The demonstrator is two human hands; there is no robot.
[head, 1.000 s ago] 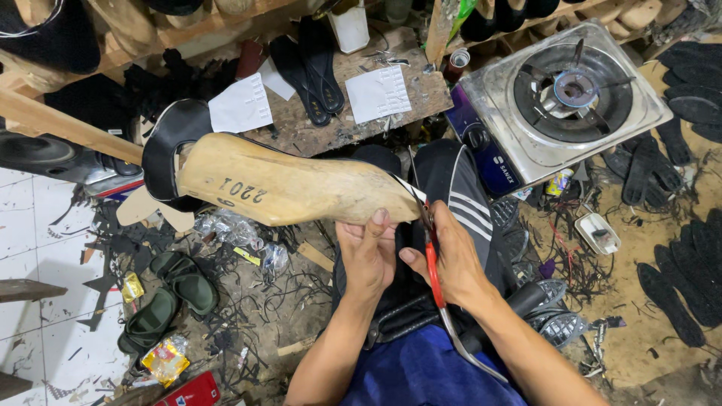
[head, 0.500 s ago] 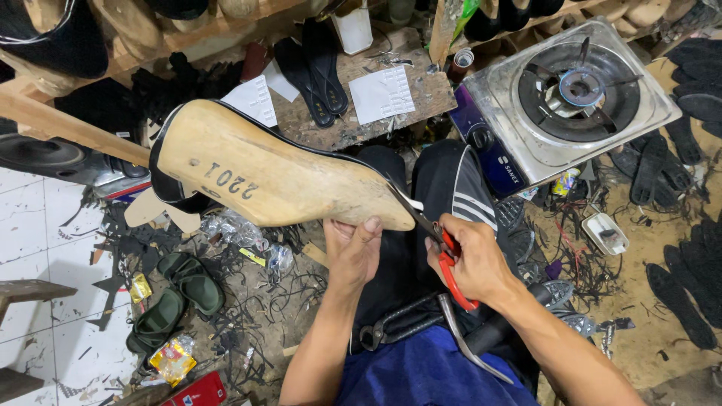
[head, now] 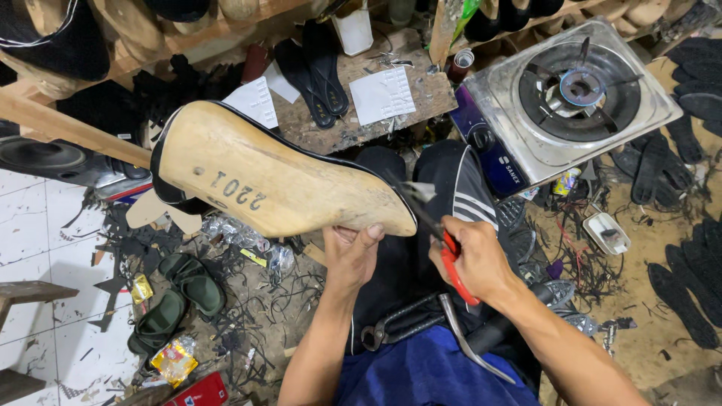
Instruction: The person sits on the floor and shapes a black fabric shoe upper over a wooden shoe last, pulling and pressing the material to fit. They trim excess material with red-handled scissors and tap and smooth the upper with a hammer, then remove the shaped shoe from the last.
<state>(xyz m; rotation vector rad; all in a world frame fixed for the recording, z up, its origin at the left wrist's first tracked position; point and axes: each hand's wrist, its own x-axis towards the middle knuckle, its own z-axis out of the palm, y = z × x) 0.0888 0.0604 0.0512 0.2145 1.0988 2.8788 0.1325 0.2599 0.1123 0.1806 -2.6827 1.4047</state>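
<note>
1. The left hand point(head: 353, 252) grips the toe end of a wooden shoe last point(head: 263, 177), held sole-up over the lap, centre frame.
2. The right hand point(head: 477, 259) is closed on a red-handled tool point(head: 451, 256) whose tip meets the toe.
3. Bracing the last firmly would likely keep the tool from slipping.
4. Since half a second ago, the last sits slightly lower.
</note>
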